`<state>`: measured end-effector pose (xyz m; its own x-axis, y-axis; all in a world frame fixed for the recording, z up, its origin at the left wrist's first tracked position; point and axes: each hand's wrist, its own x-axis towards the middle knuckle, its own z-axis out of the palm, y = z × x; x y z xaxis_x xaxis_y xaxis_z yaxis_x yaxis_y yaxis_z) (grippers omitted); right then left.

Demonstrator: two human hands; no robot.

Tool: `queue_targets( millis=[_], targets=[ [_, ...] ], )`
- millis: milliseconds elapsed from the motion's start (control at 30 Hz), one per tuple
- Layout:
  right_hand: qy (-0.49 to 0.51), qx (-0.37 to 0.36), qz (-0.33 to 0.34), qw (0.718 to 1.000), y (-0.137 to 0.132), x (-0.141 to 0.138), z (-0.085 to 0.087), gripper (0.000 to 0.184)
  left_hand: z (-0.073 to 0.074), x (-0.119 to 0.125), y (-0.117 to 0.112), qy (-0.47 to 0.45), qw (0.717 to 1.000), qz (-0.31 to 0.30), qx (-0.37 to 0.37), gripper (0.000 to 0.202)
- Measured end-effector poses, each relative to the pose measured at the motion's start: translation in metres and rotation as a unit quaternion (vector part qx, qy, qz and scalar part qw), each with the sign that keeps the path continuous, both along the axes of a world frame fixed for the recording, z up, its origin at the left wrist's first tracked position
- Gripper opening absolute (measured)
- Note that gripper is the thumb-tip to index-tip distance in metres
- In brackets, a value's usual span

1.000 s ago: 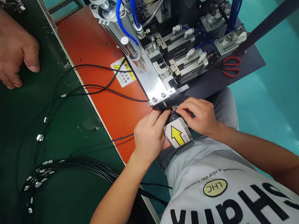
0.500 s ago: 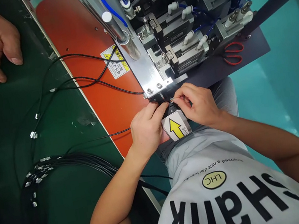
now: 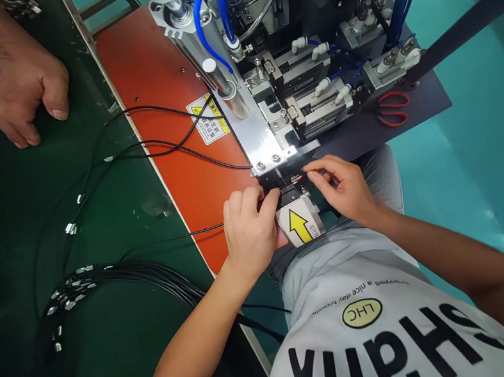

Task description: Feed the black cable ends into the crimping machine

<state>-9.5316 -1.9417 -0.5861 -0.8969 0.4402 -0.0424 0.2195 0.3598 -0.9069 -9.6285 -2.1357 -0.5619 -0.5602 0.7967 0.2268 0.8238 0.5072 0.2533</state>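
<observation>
My left hand (image 3: 251, 226) is closed on a black cable (image 3: 208, 229), its thumb and fingers pressed at the small black fixture (image 3: 288, 196) on the machine's front. Fine coloured wire ends (image 3: 296, 178) stick out to the right of the fingertips. My right hand (image 3: 344, 190) is just right of these wires, apart from them, with thumb and forefinger slightly parted and nothing visible between them. Below the fixture is a white plate with a yellow arrow (image 3: 298, 224). The cable part under my left fingers is hidden.
The machine's metal plate (image 3: 263, 141) and air cylinders (image 3: 317, 115) rise ahead. Red-handled scissors (image 3: 393, 109) lie to the right. Leftward, bundled black cables (image 3: 150, 273) lie on the green table (image 3: 130, 327). Another person's hand (image 3: 27, 91) rests at upper left.
My right hand has drawn back to the right from the wire ends, and its fingers have parted. My left hand stays at the fixture. The whole view has shifted slightly.
</observation>
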Motion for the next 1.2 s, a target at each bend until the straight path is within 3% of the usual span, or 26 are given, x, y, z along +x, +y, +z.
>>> queue_targets(
  millis=[133,233,400,533,867,1067,1200],
  targets=[
    [-0.064,-0.202,0.004,0.977,0.003,-0.016,-0.009,0.031,0.002,0.003,-0.005,-0.09,0.995,0.001,0.035,0.027],
    [-0.086,-0.263,0.019,0.961,-0.001,-0.024,-0.013,0.035,0.004,0.009,-0.016,-0.11,0.993,0.025,0.041,0.028],
    [-0.07,-0.273,-0.028,0.959,-0.007,-0.022,-0.014,0.035,0.0,0.033,-0.043,-0.052,0.997,0.052,0.011,0.047],
    [-0.071,-0.325,-0.026,0.943,-0.009,-0.019,-0.014,0.033,-0.006,0.039,-0.055,-0.033,0.997,0.062,-0.023,0.057],
    [-0.091,-0.414,-0.034,0.905,-0.008,-0.012,-0.01,0.042,0.001,-0.006,-0.074,-0.014,0.993,-0.074,-0.091,0.058],
    [-0.097,-0.374,-0.107,0.916,0.007,0.022,-0.019,0.044,-0.004,-0.016,-0.08,-0.019,0.993,-0.09,-0.078,0.056],
    [-0.091,-0.354,-0.107,0.925,0.009,0.035,-0.018,0.039,0.001,-0.042,-0.059,-0.04,0.995,-0.052,-0.071,0.053]
  ],
)
